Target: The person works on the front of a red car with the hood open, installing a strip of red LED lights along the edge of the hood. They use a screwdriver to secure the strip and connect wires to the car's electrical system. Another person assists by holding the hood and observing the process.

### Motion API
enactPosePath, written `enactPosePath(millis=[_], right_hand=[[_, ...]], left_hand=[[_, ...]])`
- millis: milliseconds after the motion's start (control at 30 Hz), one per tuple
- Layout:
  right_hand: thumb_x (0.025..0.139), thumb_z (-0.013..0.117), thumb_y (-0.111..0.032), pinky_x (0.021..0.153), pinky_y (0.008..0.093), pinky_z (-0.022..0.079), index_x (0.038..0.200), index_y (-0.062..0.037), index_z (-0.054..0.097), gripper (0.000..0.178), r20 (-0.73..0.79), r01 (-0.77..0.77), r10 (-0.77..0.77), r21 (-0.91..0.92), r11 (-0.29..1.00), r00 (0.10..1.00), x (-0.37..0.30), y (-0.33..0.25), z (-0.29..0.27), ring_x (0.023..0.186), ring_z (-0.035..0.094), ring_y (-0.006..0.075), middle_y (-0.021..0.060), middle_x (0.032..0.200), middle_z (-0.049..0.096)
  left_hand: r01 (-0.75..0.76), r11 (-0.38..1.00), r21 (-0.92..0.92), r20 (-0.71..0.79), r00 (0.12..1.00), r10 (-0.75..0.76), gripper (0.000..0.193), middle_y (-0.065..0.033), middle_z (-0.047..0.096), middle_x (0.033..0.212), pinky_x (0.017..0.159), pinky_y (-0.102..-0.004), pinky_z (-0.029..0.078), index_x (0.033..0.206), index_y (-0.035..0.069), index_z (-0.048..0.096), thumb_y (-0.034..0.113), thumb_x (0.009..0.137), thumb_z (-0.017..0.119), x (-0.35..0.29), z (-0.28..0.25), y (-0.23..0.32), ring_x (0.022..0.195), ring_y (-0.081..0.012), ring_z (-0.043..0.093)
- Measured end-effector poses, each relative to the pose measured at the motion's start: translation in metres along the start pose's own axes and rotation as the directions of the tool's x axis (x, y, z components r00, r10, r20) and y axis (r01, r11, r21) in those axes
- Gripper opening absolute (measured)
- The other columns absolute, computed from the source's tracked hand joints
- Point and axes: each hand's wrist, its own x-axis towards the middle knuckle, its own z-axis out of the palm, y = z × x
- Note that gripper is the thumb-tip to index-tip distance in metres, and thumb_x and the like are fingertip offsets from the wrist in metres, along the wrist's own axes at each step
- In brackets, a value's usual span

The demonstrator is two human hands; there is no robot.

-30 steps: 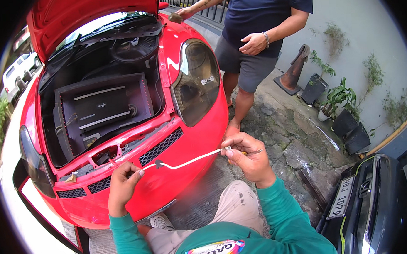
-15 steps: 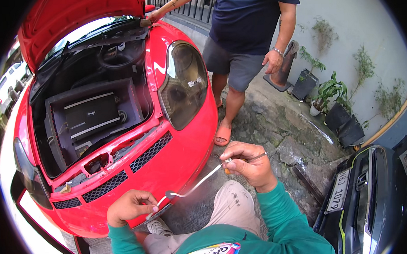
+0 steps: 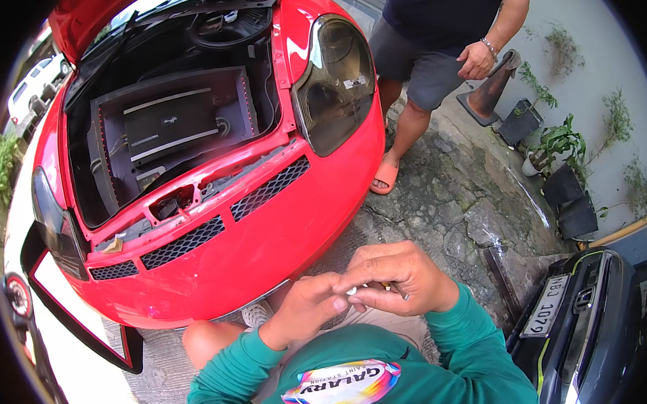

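My two hands meet low in the middle of the view, in front of the red car [image 3: 281, 225]. My right hand [image 3: 406, 270] is closed, with the white end of a thin cord [image 3: 352, 291] showing at its fingertips. A small yellow piece [image 3: 386, 286] and a bit of metal show within the same fingers; their kind is unclear. My left hand [image 3: 306, 307] is closed too, its thumb and fingertips against the right fingertips beside the white end. What it pinches is hidden by the fingers, as is most of the cord.
The car's hood is up over a black amplifier [image 3: 170, 123] in the front compartment. A person [image 3: 433, 74] in orange slippers stands beside the headlight [image 3: 336, 82]. A dark car bumper [image 3: 581, 321] sits at my right. Potted plants [image 3: 556, 145] and a cone [image 3: 490, 90] line the wall.
My hands have come together; the white cord stretched between them is now mostly hidden. The left hand moved right and up, and the right moved down slightly. The view has shifted.
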Motion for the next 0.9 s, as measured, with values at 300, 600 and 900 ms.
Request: enactPosePath(millis=[300, 600, 900], right_hand=[[0.089, 0.073, 0.004, 0.062, 0.0315, 0.052, 0.11, -0.0023, 0.075, 0.022, -0.046, -0.096, 0.093, -0.048, 0.994, 0.995, -0.003, 0.006, 0.003, 0.073, 0.069, 0.0184, 0.0102, 0.093, 0.073], [0.093, 0.075, -0.003, 0.061, 0.0287, 0.053, 0.11, 0.0002, 0.074, 0.018, -0.079, -0.216, 0.208, -0.104, 0.971, 0.975, -0.008, 0.015, -0.001, 0.069, 0.07, 0.0148, 0.0101, 0.091, 0.075], [0.098, 0.074, -0.008, 0.066, 0.0258, 0.053, 0.112, 0.0014, 0.071, 0.017, -0.151, -0.272, 0.283, 0.094, 0.958, 0.947, -0.021, 0.05, 0.006, 0.075, 0.07, 0.0095, 0.007, 0.089, 0.075]], left_hand=[[0.172, 0.985, 0.026, -0.138, 0.976, -0.167, 0.024, 0.0004, 0.056, 0.068, 0.055, -0.0281, 0.043, 0.122, 0.001, 0.065, 0.02, 0.11, 0.058, -0.001, 0.011, 0.025, 0.059, -0.0067, 0.051], [0.093, 0.898, 0.431, -0.235, 0.972, 0.013, 0.016, -0.0004, 0.053, 0.06, 0.055, -0.0276, 0.041, 0.119, 0.005, 0.064, 0.012, 0.104, 0.062, 0.003, 0.011, 0.029, 0.055, -0.0064, 0.051], [0.13, 0.875, 0.466, -0.28, 0.96, 0.006, 0.016, -0.0027, 0.054, 0.061, 0.056, -0.0287, 0.041, 0.118, 0.005, 0.064, 0.01, 0.104, 0.063, 0.006, 0.008, 0.023, 0.055, -0.0076, 0.052]])
